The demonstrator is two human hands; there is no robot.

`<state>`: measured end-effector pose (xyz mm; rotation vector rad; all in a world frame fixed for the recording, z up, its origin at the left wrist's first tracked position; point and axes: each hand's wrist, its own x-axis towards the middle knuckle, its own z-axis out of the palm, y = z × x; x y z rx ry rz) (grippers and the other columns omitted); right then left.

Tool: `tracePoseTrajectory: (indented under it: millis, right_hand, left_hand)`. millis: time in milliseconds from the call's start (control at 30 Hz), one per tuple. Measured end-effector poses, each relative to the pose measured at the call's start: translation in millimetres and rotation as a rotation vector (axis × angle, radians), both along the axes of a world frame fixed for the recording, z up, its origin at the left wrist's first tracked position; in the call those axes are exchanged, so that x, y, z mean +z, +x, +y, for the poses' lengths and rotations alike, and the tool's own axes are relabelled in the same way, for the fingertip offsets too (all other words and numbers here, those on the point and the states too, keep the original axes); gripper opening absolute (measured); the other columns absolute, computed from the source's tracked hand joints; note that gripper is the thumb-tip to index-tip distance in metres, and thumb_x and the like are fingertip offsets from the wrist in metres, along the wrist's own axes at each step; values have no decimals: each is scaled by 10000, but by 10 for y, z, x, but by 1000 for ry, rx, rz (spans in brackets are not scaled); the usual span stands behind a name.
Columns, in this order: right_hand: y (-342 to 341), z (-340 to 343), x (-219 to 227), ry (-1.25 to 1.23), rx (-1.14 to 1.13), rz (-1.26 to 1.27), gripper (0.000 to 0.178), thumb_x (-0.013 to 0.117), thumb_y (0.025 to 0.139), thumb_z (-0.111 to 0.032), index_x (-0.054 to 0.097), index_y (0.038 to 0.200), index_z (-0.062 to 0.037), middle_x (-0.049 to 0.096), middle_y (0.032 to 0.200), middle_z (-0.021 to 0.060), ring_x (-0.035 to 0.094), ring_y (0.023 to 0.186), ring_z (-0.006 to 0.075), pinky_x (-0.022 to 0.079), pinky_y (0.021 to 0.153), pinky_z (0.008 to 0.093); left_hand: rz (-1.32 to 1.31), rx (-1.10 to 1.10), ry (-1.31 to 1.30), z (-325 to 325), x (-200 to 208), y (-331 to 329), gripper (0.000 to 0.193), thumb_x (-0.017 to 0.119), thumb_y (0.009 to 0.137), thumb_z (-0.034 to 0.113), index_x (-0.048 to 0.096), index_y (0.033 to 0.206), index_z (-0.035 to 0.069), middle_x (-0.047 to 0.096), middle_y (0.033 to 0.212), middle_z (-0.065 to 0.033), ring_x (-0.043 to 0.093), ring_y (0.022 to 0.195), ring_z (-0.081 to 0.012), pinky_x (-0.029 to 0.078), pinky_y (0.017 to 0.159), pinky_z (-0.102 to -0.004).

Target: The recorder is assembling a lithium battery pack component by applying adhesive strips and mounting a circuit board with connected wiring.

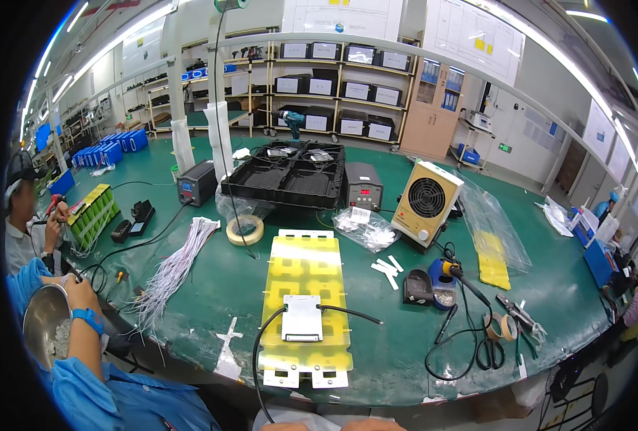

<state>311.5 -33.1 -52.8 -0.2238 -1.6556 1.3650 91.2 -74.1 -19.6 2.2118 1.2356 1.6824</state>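
Note:
Only slivers of my left hand [284,427] and my right hand [373,425] show at the bottom edge; their fingers are hidden. In front of them a yellow translucent sheet [304,267] lies over a white-tabbed panel on the green bench. A flat white box [302,318] rests on the sheet, with a black cable leaving each side. The left black cable [255,359] curves over the bench edge and down close to my left hand; whether I hold it cannot be made out. The right black cable [355,312] ends on the bench.
At left, a co-worker's hand [81,294] holds a metal bowl [37,323]; another person works at a green battery pack [92,215]. White wires [175,266], tape [245,230], a black tray [286,176], an ionizing fan [427,201], a soldering iron [466,276] and scissors [490,352] lie around.

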Motion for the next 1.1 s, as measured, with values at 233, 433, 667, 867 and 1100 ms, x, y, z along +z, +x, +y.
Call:
tracePoseTrajectory:
  millis: [233,433,667,867,1100]
  right_hand:
    - [-358,28,-65,-256,-58,123,190,769,845,-113,744,969,29,546,887,73,541,822,191,418,699,298]
    - [-344,319,-26,-1,378,120,140,753,848,-99,757,916,23,598,879,97,526,784,199,403,691,332]
    - [-450,134,12,-165,229,116,183,755,855,-176,746,865,7,604,890,95,516,794,199,391,712,334]
    - [-632,-20,-34,-424,-110,330,370,637,968,-338,711,1080,7,615,968,100,556,894,193,439,809,327]
    - [-639,-93,-129,-428,-258,359,396,616,972,-349,691,1080,25,663,1067,153,607,933,210,483,827,345]
  left_hand:
    - [-197,-224,-344,-39,-82,174,121,711,863,113,679,821,4,623,699,-92,599,580,-237,443,531,-315]
    - [-608,-946,-1083,24,74,-91,206,640,959,118,661,849,-56,623,794,-64,562,742,-125,412,633,-269]
    - [-744,-871,-1069,-73,-24,-92,199,673,942,125,676,829,-38,602,709,-64,550,666,-125,397,590,-271]
    - [-63,44,42,20,-98,252,161,730,811,1,694,967,-13,634,765,-134,604,587,-281,456,510,-354]
    - [-47,98,52,15,127,34,136,754,814,43,707,931,-7,632,742,-138,601,566,-267,449,499,-331]
